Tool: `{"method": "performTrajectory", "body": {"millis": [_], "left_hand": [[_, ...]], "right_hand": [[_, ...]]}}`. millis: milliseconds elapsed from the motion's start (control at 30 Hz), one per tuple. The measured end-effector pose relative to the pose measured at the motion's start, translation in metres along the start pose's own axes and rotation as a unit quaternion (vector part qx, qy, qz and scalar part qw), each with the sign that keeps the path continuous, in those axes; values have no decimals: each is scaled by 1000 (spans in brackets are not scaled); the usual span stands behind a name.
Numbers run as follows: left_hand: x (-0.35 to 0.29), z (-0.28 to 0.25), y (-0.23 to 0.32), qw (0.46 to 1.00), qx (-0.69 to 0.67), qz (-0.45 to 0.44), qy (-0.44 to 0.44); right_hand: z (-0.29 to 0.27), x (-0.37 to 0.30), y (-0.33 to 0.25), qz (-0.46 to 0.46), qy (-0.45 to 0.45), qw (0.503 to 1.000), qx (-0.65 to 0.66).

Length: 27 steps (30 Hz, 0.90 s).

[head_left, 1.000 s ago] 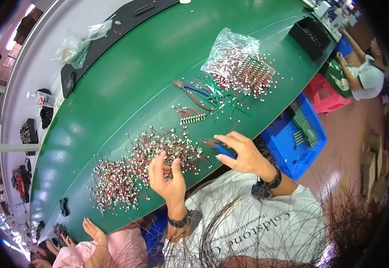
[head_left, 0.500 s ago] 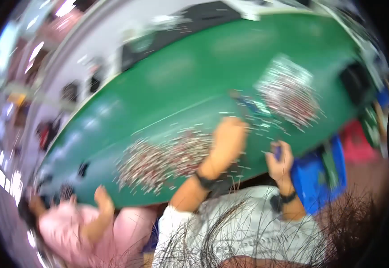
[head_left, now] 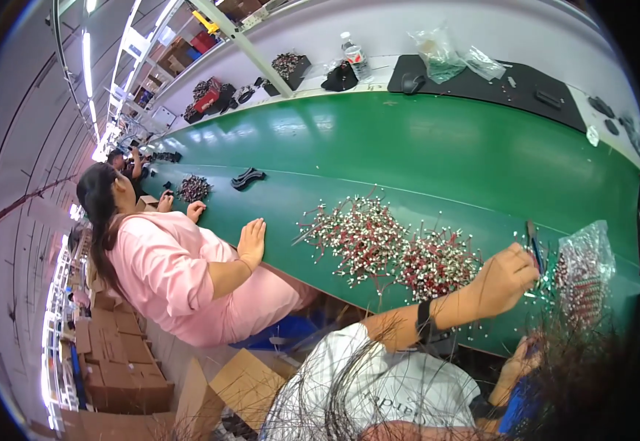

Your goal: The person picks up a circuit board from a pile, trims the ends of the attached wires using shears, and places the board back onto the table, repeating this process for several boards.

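Observation:
My left hand (head_left: pixel 507 278), with a black band at its wrist, is over the green bench, just right of two heaps of short red wires with white ends, a larger heap (head_left: pixel 357 239) and a smaller heap (head_left: pixel 439 264). Its fingers are curled together; what they hold, if anything, is hidden. Beside its fingertips lies a slim dark blue tool (head_left: pixel 534 242) among scattered white bits. At the near edge, my right hand (head_left: pixel 517 361) is closed around a small blue-purple thing, partly covered by hair. A clear plastic bag (head_left: pixel 588 253) of wires lies to the right.
On my left sits a co-worker in pink (head_left: pixel 180 272), a hand at the bench edge. Black curved parts (head_left: pixel 247 178) and another wire heap (head_left: pixel 193 188) lie farther left. A black mat (head_left: pixel 482 88), a bottle (head_left: pixel 355 55) and bags line the back ledge. Cardboard boxes (head_left: pixel 125 353) stand behind.
My view has swung left, so the bench, heaps and both hands appear farther right and the co-worker shows more fully. The picture is sharper now. My right hand still grips the blue-purple thing.

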State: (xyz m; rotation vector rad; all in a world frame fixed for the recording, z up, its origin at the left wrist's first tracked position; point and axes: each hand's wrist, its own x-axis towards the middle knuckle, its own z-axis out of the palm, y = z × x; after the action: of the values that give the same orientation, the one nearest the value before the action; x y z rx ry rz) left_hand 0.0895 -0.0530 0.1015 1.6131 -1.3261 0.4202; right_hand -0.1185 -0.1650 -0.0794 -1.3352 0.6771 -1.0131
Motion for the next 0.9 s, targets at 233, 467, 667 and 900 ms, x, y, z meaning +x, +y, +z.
{"method": "performTrajectory", "body": {"millis": [233,467,667,900], "left_hand": [[-48,-11,37,994,-112,-19,-1],[-69,-20,34,997,-62,-33,-12],[-76,-22,31,999,-43,-26,-6],[-86,-58,28,967,-110,-188,133]], "right_hand": [[40,2,-60,-49,-193,969,149],[64,-12,-70,53,-154,980,116],[69,-12,-76,62,-189,979,31],[62,-8,-83,71,-180,981,33]]}}
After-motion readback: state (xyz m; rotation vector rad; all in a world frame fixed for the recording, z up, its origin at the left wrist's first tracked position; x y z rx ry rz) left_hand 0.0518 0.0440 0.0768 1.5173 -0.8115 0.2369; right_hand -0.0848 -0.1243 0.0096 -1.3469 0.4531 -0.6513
